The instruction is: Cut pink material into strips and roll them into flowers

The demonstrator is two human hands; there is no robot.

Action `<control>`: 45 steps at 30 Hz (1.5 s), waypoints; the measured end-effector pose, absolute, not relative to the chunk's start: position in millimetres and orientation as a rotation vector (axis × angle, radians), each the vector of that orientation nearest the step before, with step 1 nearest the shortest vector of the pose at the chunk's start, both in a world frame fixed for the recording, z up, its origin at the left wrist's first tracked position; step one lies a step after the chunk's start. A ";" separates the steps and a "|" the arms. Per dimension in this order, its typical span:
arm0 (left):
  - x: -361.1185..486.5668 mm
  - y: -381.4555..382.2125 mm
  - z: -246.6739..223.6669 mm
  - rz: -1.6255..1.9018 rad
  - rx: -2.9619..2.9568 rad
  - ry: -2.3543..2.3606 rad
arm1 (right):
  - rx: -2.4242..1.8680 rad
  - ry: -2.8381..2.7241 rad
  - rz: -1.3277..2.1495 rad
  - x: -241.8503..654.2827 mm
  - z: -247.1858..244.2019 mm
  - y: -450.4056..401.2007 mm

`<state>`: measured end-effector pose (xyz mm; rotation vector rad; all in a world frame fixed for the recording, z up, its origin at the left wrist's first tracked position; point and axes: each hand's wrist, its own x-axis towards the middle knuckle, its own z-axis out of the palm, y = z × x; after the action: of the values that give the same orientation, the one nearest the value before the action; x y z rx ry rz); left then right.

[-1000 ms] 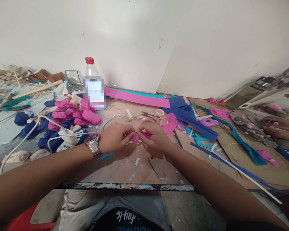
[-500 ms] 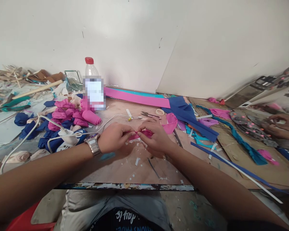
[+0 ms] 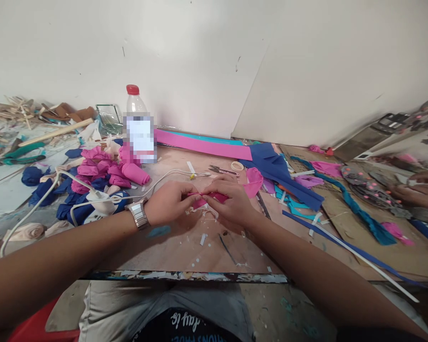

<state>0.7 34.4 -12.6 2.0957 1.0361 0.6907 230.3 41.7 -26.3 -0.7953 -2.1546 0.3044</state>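
A pink crepe-paper strip (image 3: 200, 201) is pinched between my two hands above the middle of the table. My left hand (image 3: 168, 203), with a metal watch on its wrist, grips the strip between thumb and fingers. My right hand (image 3: 229, 199) holds it from the other side, fingertips close to those of the left. A loose pink end (image 3: 254, 182) sticks out past the right hand. Part of the strip is hidden behind the fingers. Just beyond my hands lie small scissors (image 3: 219, 169) and a roll of tape (image 3: 237, 166).
Rolled pink paper flowers (image 3: 100, 166) and blue ones lie left, beside a white plug and cable (image 3: 102, 202). A red-capped bottle (image 3: 132, 90) stands behind. Long pink paper (image 3: 203, 144) and blue paper (image 3: 271, 164) stretch rightward. Another person's hands (image 3: 423, 192) are at far right.
My fingers have shifted slightly along the pink strip, and more of it shows between them. The other person's hands at far right have moved a little.
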 end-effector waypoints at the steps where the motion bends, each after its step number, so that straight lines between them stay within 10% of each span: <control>1: 0.5 34.9 -12.6 0.692 2.078 1.017 | -0.787 -2.151 0.292 230.4 -26.8 42.0; 45: 0.4 30.5 -23.5 0.780 2.617 1.172 | -0.870 -2.207 0.228 226.9 -23.6 34.5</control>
<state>0.4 30.5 -23.5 2.6167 1.1718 0.7803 226.9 34.5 -23.6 -0.8701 -2.2067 0.2279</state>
